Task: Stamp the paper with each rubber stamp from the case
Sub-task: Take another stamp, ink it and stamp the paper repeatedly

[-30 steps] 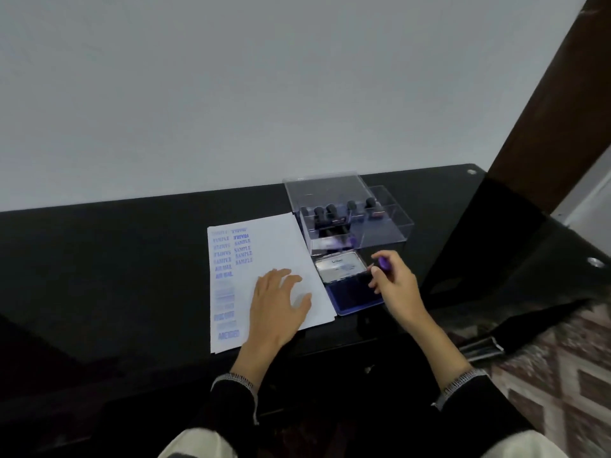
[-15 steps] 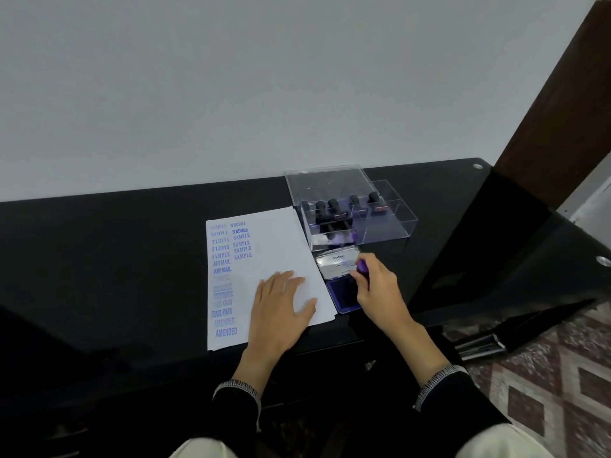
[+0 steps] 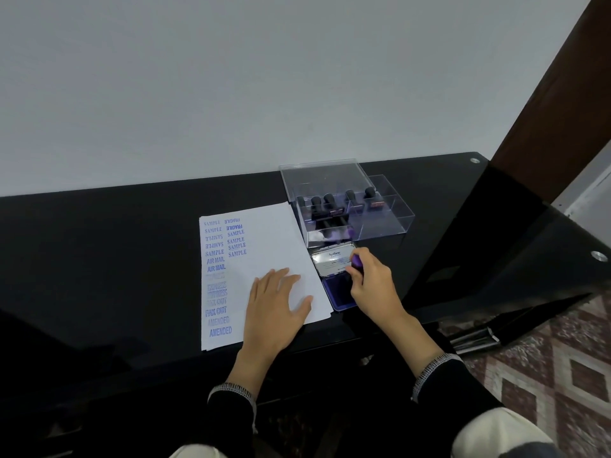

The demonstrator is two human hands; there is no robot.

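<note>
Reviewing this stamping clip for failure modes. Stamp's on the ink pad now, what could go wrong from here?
1. The right hand hides the stamp face on the ink pad; uneven inking could give another faint print.
2. The paper overhangs the table edge, pinned only by the left hand, so it could shift.

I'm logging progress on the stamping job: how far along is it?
Done: the paper carries two columns of prints, from SAMPLE down to AMENDED. In hand: the right hand holds a purple stamp over the ink pad while the left hand rests on the sheet. Left: several stamps stand in the case.
</note>
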